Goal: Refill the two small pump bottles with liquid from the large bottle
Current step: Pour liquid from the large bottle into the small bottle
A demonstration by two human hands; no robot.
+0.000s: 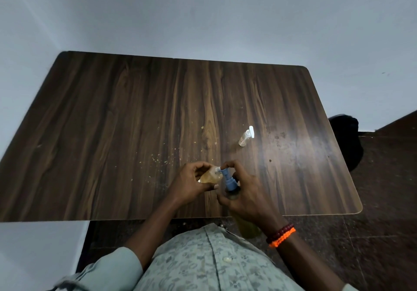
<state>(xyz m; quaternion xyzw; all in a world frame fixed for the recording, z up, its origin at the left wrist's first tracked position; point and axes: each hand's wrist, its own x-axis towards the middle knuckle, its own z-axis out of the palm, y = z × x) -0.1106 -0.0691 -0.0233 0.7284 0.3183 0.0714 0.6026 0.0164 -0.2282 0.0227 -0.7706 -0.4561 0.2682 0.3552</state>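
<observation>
My left hand (pixel 191 183) grips a small clear bottle (pixel 211 176) of amber liquid, tilted with its open neck toward the right. My right hand (pixel 244 194) holds the large bottle (pixel 248 228) of yellowish liquid by its neck, fingers over its blue pump head (pixel 229 179). The blue nozzle touches the small bottle's neck. Most of the large bottle's body is hidden by my right wrist and reaches down past the table's near edge. The second small pump bottle (pixel 246 136), clear with a white pump, stands alone farther back on the right.
The dark wooden table (pixel 112 121) stands against a pale wall, with crumbs (pixel 158 158) scattered just beyond my hands. A dark object (pixel 347 137) sits on the floor off the table's right edge.
</observation>
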